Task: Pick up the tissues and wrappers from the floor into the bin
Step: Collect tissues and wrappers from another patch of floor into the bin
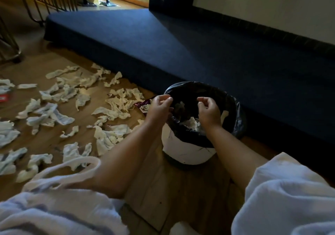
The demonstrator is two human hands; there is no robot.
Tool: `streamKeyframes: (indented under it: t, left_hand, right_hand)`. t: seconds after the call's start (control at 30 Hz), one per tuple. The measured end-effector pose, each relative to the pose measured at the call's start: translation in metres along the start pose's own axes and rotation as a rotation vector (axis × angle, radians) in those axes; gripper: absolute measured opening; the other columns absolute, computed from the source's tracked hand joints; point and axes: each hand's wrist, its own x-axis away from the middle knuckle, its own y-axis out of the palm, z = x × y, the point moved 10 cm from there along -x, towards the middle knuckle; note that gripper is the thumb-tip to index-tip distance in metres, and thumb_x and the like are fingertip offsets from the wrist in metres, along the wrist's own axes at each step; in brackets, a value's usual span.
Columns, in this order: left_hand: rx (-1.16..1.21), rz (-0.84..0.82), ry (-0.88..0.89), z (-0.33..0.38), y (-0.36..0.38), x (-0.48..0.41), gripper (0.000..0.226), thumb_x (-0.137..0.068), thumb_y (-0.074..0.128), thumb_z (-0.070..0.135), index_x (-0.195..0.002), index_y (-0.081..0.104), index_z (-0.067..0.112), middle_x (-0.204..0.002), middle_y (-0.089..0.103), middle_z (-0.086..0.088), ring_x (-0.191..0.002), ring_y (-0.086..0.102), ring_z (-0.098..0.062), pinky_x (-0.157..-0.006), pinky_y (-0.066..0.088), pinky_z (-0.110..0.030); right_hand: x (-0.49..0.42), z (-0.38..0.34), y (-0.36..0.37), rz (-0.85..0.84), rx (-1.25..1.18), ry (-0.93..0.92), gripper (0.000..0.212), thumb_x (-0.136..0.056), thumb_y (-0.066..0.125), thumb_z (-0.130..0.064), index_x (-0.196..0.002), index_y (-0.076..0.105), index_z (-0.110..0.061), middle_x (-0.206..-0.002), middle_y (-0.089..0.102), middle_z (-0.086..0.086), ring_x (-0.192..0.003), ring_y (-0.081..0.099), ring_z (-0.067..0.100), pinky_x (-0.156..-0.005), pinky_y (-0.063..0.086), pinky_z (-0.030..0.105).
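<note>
- The left hand [159, 107] is hovering at the near-left rim of the bin [188, 153], with its fingers curled and the tips drawn towards the thumb. In this dim light it may be nipping the edge of the liner [234, 108], but I cannot tell.
- The right hand [208, 110] is hanging over the bin's mouth with its fingers loosely curled and nothing showing between them.
- The bin is standing upright on the floor [172, 180], right beside a dark blue step [181, 44]. Its black liner is folding out over the white wall.
- A few white tissues are lying inside the bin, just under the right hand.
- Many more tissues [61, 94] are lying scattered over the floor to the left of the left hand. The nearest are lying under the left forearm and the farthest are reaching the picture's left edge.
- A purple wrapper [144, 106] is lying flat on the floor just left of the left hand, close to the bin.
- White sleeves [290, 198] are filling the bottom corners.
</note>
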Motion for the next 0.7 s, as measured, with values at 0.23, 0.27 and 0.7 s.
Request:
streamKeyframes:
  t: [0.23,0.27,0.7]
  left_hand:
    - [-0.065,0.215,0.038,-0.021,-0.08,0.024,0.025,-0.095,0.046,0.023,-0.118,0.051,0.015,-0.107,0.061,-0.005,-0.093,0.062,-0.017,-0.071,0.05,-0.025]
    - [-0.091,0.252,0.029,-0.028,-0.095,0.028,0.023,-0.095,0.046,0.022,-0.117,0.052,0.016,-0.107,0.062,-0.005,-0.092,0.062,-0.016,-0.069,0.049,-0.024]
    - [-0.463,0.68,-0.313,-0.163,-0.304,0.1,0.027,-0.092,0.053,0.02,-0.118,0.051,0.012,-0.124,0.053,-0.01,-0.11,0.052,-0.021,-0.085,0.042,-0.031]
  right_hand:
    - [0.028,-0.064,0.054,-0.008,-0.038,-0.371,0.017,-0.09,0.048,-0.005,-0.103,0.06,-0.006,-0.105,0.061,0.01,-0.096,0.056,0.015,-0.08,0.041,0.009]
    - [0.032,-0.071,0.07,-0.049,-0.041,-0.415,0.016,-0.09,0.049,-0.004,-0.101,0.06,-0.005,-0.102,0.061,0.008,-0.093,0.055,0.012,-0.08,0.041,0.005]
    - [0.149,0.044,0.304,-0.928,0.207,-0.218,0.02,-0.09,0.053,-0.014,-0.108,0.054,-0.025,-0.112,0.053,0.0,-0.093,0.057,0.011,-0.08,0.052,0.024]
